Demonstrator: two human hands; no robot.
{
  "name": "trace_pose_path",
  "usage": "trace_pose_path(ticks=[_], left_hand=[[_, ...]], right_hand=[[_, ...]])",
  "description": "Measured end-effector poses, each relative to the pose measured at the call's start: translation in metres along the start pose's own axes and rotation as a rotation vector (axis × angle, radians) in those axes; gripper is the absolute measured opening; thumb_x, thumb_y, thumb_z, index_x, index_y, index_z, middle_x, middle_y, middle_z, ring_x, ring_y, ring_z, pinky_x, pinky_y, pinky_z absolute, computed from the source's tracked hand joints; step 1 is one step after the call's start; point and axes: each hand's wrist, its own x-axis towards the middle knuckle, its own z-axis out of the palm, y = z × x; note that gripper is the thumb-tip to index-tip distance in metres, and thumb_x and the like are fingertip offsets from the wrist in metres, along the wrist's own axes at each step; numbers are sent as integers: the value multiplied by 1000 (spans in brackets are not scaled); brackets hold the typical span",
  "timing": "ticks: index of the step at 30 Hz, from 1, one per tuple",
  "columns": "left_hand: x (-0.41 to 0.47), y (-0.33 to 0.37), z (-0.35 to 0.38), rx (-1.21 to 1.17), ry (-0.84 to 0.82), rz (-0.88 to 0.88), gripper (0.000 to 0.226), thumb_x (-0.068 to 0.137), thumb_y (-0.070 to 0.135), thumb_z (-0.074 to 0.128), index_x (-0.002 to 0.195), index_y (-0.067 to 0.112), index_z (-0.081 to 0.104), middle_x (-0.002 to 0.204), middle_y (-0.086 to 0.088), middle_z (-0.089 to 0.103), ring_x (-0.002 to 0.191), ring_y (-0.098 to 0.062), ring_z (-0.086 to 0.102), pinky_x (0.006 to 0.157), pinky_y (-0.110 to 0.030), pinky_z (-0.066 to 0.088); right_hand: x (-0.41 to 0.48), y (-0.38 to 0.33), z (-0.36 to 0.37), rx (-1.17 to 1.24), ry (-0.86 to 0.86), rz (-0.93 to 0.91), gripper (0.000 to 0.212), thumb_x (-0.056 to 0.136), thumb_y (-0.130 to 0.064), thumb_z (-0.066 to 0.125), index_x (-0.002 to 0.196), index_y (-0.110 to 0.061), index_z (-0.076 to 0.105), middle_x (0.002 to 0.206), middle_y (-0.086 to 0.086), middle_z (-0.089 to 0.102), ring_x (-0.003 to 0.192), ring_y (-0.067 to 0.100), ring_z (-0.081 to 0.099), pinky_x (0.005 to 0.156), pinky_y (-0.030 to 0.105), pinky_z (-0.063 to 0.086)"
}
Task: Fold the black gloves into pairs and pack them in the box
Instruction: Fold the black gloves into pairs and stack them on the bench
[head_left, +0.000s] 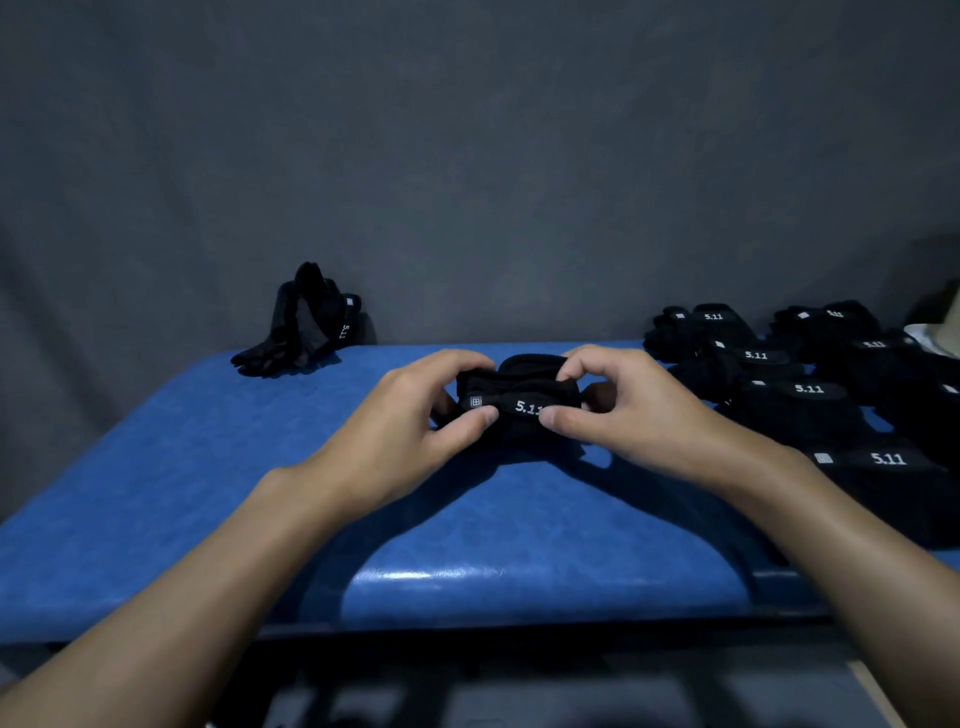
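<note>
A black glove bundle (517, 397) with white "5.11" lettering sits at the middle of the blue table (208, 493). My left hand (415, 426) grips its left end, thumb under the cuff and fingers curled over the top. My right hand (618, 405) pinches its right end the same way. Several folded black glove pairs (800, 395) lie in rows on the right side of the table. A loose pair of black gloves (306, 325) leans against the backdrop at the far left. No box is clearly visible.
A grey cloth backdrop (467, 156) hangs behind the table. A pale object (935, 332) peeks in at the right edge. The table's near edge (467, 623) runs below my forearms, with a dark frame beneath it.
</note>
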Motion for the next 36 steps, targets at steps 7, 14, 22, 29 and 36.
trace_pose_path(ticks=[7, 14, 22, 29, 36], left_hand=[[-1, -1, -1, -33, 6, 32, 39, 84, 35, 72, 120, 35, 56, 82, 18, 64, 67, -17, 64, 65, -34, 53], [-2, 5, -4, -294, -65, -14, 39, 91, 50, 45, 114, 23, 62, 84, -7, 70, 78, -24, 67, 80, -42, 53], [-1, -7, 1, 44, -103, -56, 12, 93, 34, 62, 98, 28, 71, 95, 13, 67, 89, -10, 63, 74, -22, 46], [-2, -14, 3, 253, -205, -172, 53, 75, 74, 40, 111, 42, 63, 103, 14, 63, 102, -5, 58, 100, -43, 43], [0, -14, 6, 225, -196, -131, 52, 81, 62, 50, 117, 29, 68, 111, 22, 58, 106, 1, 56, 102, -40, 42]], right_hand=[[1, -2, -2, 60, -51, -44, 22, 80, -20, 80, 78, -14, 59, 62, 5, 57, 56, 12, 52, 55, 31, 42], [-7, -20, -14, 274, -244, 10, 40, 76, -32, 74, 69, -2, 48, 98, 14, 74, 98, 17, 70, 89, 31, 50], [-2, 4, -4, 43, -173, 46, 20, 83, -28, 76, 80, -12, 65, 92, 15, 71, 89, 37, 66, 89, 55, 50], [6, 27, -1, -173, -136, 163, 20, 82, -35, 76, 96, -33, 62, 71, -9, 59, 60, 3, 51, 70, 27, 45], [7, 23, 4, -240, -102, 168, 16, 79, -28, 80, 92, -27, 72, 74, -12, 62, 65, 0, 55, 66, 16, 41]])
